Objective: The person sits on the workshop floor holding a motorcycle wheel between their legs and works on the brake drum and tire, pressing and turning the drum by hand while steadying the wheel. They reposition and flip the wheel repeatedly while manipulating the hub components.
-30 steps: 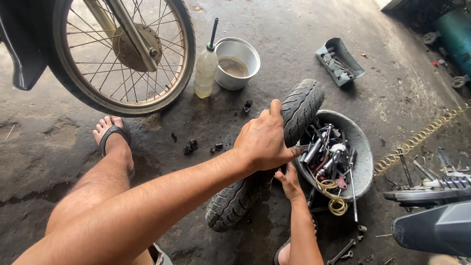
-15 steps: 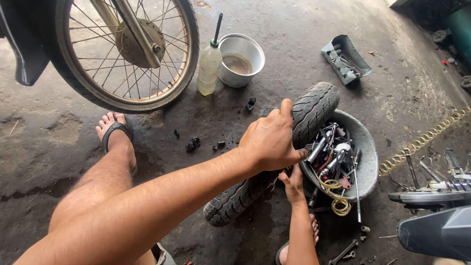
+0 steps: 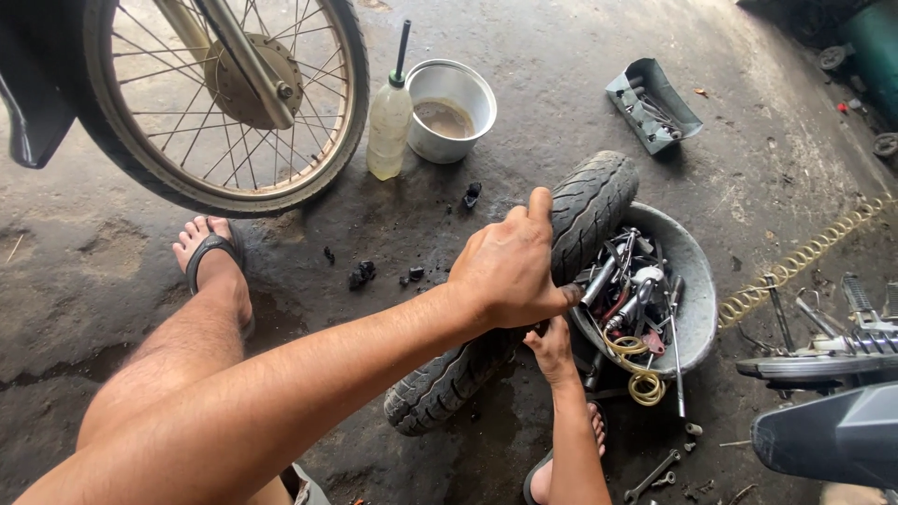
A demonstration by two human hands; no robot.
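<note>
My left hand [image 3: 510,271] clamps down over the upper edge of a loose black motorcycle tyre [image 3: 505,309], fingers curled over its rim and thumb raised along the tread, while my right hand [image 3: 554,348] reaches in from below, pressed against the tyre's inner side; whether its grip is closed on anything I cannot tell, since the left hand hides the fingers. The tyre stands on edge, tilted, on the stained concrete floor [image 3: 730,140], its upper end leaning against a round grey metal basin [image 3: 697,299] crowded with tools, small parts and a coil of yellow cord [image 3: 636,369]. My left foot in a dark sandal [image 3: 213,252] is planted to the left of the tyre; my right foot [image 3: 547,472] sits just below my right hand. A few small black bits [image 3: 363,274] lie scattered on the floor between foot and tyre. Farther out, a spoked motorcycle wheel [image 3: 220,93] fills the upper left, with a plastic bottle with a black spout [image 3: 389,117] and a metal bowl [image 3: 452,110] touching side by side next to it. A grey tray of tools [image 3: 652,103] lies well apart at upper right, a spanner [image 3: 653,475] rests near the bottom edge, and a yellow coiled hose [image 3: 804,257] trails off to the right
</note>
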